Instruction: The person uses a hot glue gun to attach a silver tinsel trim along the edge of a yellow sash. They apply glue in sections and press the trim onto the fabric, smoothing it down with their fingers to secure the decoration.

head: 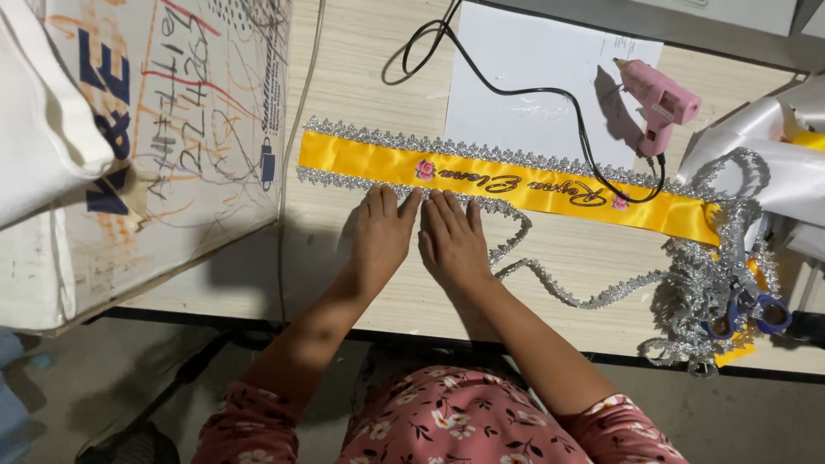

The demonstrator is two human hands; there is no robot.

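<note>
Head view, looking down on a pale wooden table (378,60). Yellow sash (507,182) lies flat, running left to right and sloping slightly down toward the right; dark script lettering along its middle, a small pink flower at each end of the lettering. Silver trim (378,136) lines the upper edge of the sash and the left part of the lower edge. Left hand (382,234) and right hand (451,241) lie palm down side by side, almost touching, fingers straight and spread flat, gripping nothing; fingertips press on the lower trimmed edge of the sash near its left half. To the right of the hands the trim comes loose from the edge, loops across the table and ends in a tangled heap (713,292) at the right. Blue-handled scissors (756,314) lie on that heap. Pink glue gun (660,103) stands on a white sheet of paper (524,94) just above the sash, its black cord (516,90) curling across the paper and over the sash. Scribbled white board (172,129) at the left, white fabric (773,163) at far right
</note>
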